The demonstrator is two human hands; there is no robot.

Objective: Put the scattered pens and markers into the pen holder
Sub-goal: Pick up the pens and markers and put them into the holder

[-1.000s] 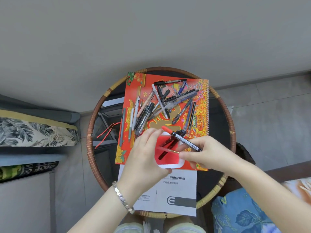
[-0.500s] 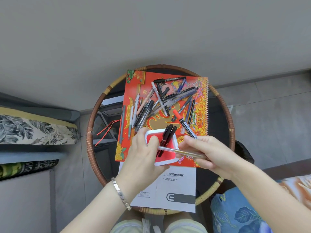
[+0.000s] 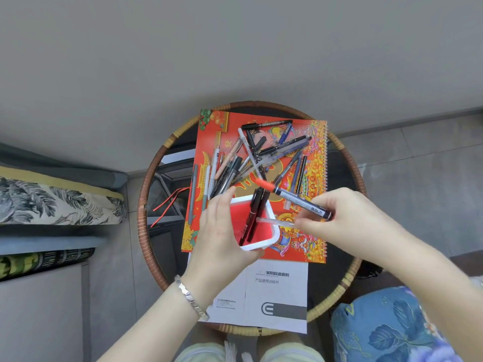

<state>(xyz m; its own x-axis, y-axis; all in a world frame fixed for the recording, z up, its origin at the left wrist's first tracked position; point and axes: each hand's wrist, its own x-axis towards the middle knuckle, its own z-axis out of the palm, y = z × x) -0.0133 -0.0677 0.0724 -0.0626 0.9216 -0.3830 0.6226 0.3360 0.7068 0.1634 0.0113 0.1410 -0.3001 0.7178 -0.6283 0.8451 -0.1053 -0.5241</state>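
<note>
1. I take the pen holder (image 3: 257,223), white-rimmed and red inside, as my landmark; it sits on the near part of the red calendar (image 3: 311,246).
2. My left hand (image 3: 222,231) wraps the holder's left side, fingers curled on its rim.
3. My right hand (image 3: 347,218), right of the holder, pinches a clear pen (image 3: 274,221) reaching over the opening and an orange-capped marker (image 3: 292,198) angled above it.
4. Two dark markers (image 3: 254,215) stand inside the holder.
5. Scattered pens (image 3: 261,158) lie beyond the holder.
</note>
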